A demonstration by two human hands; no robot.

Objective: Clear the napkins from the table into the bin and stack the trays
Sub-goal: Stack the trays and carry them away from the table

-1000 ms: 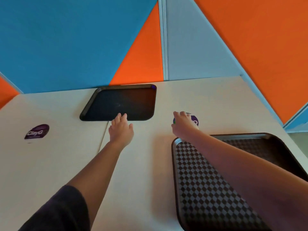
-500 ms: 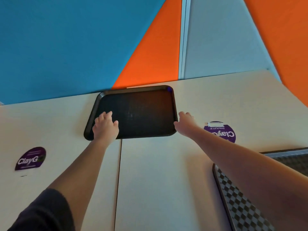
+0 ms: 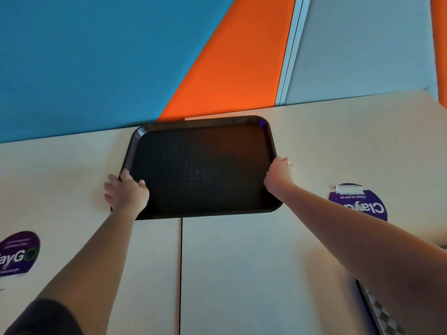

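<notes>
1. My left hand (image 3: 127, 193) grips the left edge of the black tray (image 3: 200, 168) near its lower-left corner: thumb over the rim, fingers spread down along the outside.
2. My right hand (image 3: 278, 176) has hold of the right edge, fingers curled over the rim. How far they wrap underneath I cannot tell.
3. The tray sits at centre frame on the pale table (image 3: 242, 262), its far edge hard against the blue and orange wall, straddling the seam between two table tops.
4. The second tray (image 3: 379, 310), checker-patterned, shows only as a sliver at the lower right, well apart from the black one. No napkins are in view.
5. What could go wrong: my arms are at full stretch, so my hold is weak. If one side lifts first, the tray may tip and slip from the shallower grip.
6. Dragging it back instead could catch its edge on the table seam.
7. Carrying it towards the lower right, I risk setting it down skewed on the other tray, so it fails to nest.
8. Against half a second ago: both hands have moved from the tray's near corners onto its side edges and closed there. The view has shifted forward, so the tray looks larger and the checker-patterned one is nearly out of frame.
</notes>
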